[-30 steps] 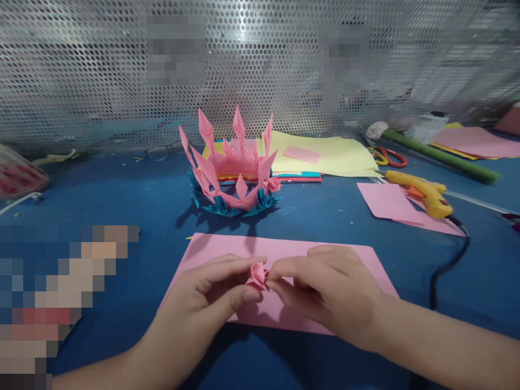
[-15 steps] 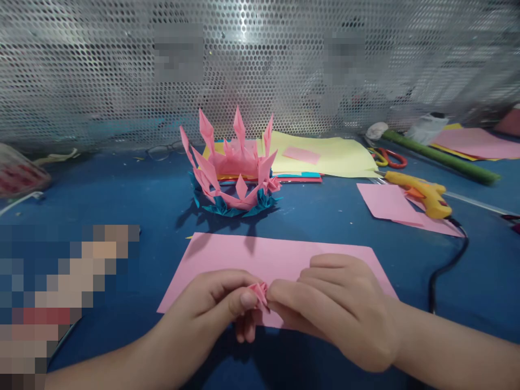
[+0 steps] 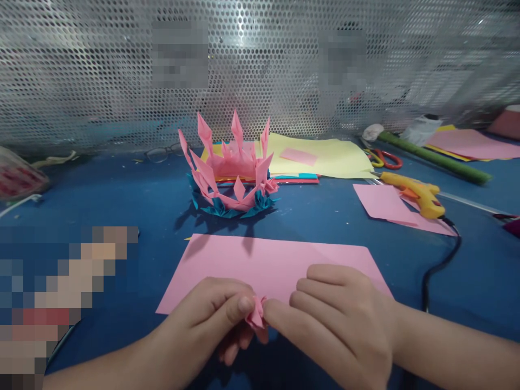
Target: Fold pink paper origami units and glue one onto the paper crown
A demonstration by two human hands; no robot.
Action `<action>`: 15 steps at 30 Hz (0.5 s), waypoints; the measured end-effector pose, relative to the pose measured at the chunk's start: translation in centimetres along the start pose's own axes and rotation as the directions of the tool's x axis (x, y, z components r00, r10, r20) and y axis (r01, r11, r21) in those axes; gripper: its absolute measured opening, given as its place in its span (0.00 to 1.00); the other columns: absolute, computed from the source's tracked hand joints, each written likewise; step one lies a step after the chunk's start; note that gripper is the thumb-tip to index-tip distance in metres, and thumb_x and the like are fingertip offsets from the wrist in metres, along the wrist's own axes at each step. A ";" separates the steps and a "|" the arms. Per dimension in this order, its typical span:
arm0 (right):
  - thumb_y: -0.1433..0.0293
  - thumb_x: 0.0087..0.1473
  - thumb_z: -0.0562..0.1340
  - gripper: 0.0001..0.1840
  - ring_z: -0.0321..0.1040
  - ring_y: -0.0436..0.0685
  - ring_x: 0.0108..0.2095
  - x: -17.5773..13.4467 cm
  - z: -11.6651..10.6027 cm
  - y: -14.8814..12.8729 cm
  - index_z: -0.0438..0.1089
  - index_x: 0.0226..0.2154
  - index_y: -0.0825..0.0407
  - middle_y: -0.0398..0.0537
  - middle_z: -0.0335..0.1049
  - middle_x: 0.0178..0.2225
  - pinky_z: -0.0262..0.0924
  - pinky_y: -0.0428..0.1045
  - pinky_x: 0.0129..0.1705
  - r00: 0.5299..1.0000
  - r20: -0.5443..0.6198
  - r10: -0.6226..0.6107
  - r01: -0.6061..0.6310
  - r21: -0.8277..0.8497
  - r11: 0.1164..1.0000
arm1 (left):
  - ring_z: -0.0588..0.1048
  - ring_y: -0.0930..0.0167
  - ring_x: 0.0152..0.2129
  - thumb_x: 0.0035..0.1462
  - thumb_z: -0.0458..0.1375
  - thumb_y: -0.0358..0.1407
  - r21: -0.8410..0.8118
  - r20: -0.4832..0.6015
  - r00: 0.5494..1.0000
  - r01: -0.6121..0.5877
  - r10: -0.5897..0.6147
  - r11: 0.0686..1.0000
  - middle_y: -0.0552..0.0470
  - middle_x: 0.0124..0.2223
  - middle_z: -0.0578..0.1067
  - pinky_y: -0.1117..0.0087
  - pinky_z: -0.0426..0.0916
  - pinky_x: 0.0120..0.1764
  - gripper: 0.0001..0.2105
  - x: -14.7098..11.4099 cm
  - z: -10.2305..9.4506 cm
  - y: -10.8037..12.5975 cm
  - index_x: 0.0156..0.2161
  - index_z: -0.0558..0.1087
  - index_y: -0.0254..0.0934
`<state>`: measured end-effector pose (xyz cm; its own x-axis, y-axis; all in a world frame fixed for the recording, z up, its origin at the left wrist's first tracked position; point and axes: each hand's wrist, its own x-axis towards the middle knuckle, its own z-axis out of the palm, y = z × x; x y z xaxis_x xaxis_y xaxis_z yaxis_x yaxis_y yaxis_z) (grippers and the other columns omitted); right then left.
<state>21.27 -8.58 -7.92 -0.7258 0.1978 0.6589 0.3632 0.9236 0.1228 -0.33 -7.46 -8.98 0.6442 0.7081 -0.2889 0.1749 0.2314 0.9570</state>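
Observation:
A small folded pink paper piece [image 3: 257, 315], like an origami flower, is held between both hands over the near edge of the table. My left hand [image 3: 207, 314] pinches it between thumb and fingers. My right hand [image 3: 341, 319] is closed, its index fingertip against the piece's right side; the right thumb is hidden. Beneath and beyond the hands lies a large pink paper sheet [image 3: 260, 254]. Past the sheet stands a pink paper crown [image 3: 235, 168] with pointed tips and blue folded paper [image 3: 260, 203] round its base.
A yellow glue gun [image 3: 418, 192] rests on pink paper pieces [image 3: 377, 200] at right, its black cord [image 3: 430, 271] running toward me. Behind are scissors [image 3: 392, 160], a green stick [image 3: 439, 157] and yellow paper [image 3: 337, 154]. A perforated metal screen [image 3: 260, 70] borders the back.
Both hands have come slightly nearer to me with the pink piece, which has turned a little. The right hand's wrist is lower. The whole view has shifted slightly.

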 end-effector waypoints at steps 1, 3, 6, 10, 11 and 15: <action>0.80 0.64 0.53 0.17 0.58 0.51 0.16 0.0 0.1 0.1 0.79 0.37 0.67 0.42 0.64 0.15 0.48 0.50 0.17 1.000 -0.012 -0.009 0.009 -0.005 1.000 | 0.61 0.77 0.15 0.54 0.55 0.66 -0.003 -0.002 1.000 0.001 -0.001 1.000 0.58 0.21 0.66 0.76 0.56 0.20 0.31 0.0 0.0 0.0 0.22 0.70 0.36; 0.80 0.62 0.55 0.15 0.58 0.50 0.16 0.1 0.2 0.3 0.79 0.35 0.66 0.41 0.63 0.15 0.47 0.50 0.17 0.999 -0.034 -0.042 0.040 -0.043 0.998 | 0.63 0.77 0.15 0.53 0.57 0.65 -0.016 -0.015 1.000 0.000 0.000 1.000 0.57 0.21 0.67 0.76 0.59 0.21 0.32 0.1 0.1 0.1 0.22 0.71 0.35; 0.80 0.60 0.58 0.13 0.59 0.50 0.16 0.3 0.4 0.6 0.79 0.33 0.65 0.41 0.64 0.15 0.46 0.49 0.17 0.995 -0.048 -0.085 0.080 -0.114 0.990 | 0.66 0.76 0.16 0.51 0.61 0.63 -0.048 -0.042 0.999 -0.005 0.003 0.999 0.57 0.20 0.70 0.75 0.64 0.23 0.29 0.4 0.1 0.3 0.24 0.75 0.34; 0.77 0.61 0.58 0.14 0.56 0.48 0.14 0.1 0.1 1.6 0.79 0.29 0.59 0.38 0.62 0.14 0.46 0.48 0.17 0.985 -0.085 -0.151 0.132 -0.194 0.972 | 0.74 0.73 0.22 0.47 0.69 0.55 -0.088 -0.218 0.976 -0.048 0.027 0.995 0.55 0.25 0.77 0.76 0.71 0.28 0.20 0.9 -0.1 0.3 0.34 0.84 0.39; 0.76 0.62 0.58 0.14 0.56 0.47 0.15 0.0 -0.3 2.2 0.78 0.29 0.57 0.37 0.63 0.14 0.46 0.48 0.18 0.982 -0.099 -0.162 0.134 -0.242 0.961 | 0.75 0.72 0.24 0.46 0.71 0.53 -0.079 -0.272 0.962 -0.061 0.038 0.995 0.55 0.27 0.79 0.76 0.72 0.29 0.18 0.9 -0.2 0.3 0.35 0.85 0.42; 0.69 0.65 0.62 0.13 0.64 0.50 0.20 -0.6 -3.3 5.7 0.75 0.28 0.52 0.40 0.70 0.19 0.53 0.48 0.23 0.971 -0.216 0.102 -0.208 -0.555 0.806 | 0.80 0.68 0.30 0.49 0.71 0.47 0.005 -0.370 0.928 -0.044 0.043 0.999 0.53 0.32 0.81 0.76 0.75 0.32 0.12 0.9 -0.5 0.2 0.39 0.86 0.47</action>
<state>25.70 -4.52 -5.19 -0.5417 0.2159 0.8124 0.7677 0.5208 0.3735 -0.09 -6.39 -9.11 0.3304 0.9138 -0.2361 0.1500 0.1961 0.9690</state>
